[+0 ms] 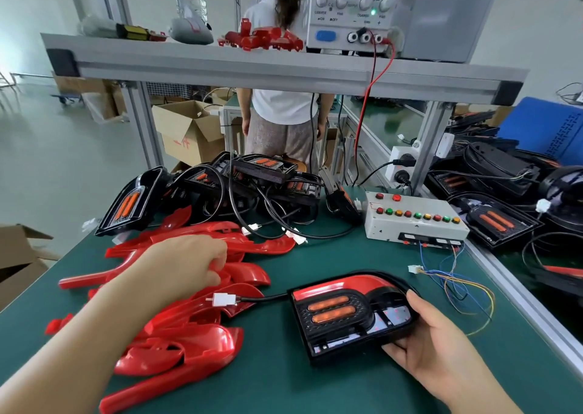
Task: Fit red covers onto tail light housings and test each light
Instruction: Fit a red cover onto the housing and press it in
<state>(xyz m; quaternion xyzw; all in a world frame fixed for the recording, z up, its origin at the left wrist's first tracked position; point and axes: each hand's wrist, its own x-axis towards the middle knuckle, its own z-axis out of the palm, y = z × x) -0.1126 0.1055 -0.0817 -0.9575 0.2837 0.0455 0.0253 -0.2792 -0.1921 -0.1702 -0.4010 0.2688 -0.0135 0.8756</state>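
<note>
The left grip (186, 268) curls its fingers round a red cover (243, 274) among many on the counter (277, 382); rightward, the right grip (441, 347) clasps the tail light housing (344, 315) by its right edge, flat on the counter; its white plug (224, 299) lies just below the left grip.

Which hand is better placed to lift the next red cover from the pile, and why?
Left. The left hand rests on the red covers, fingers curled onto one. The right hand is busy gripping the tail light housing, off to the side of the pile.
</note>
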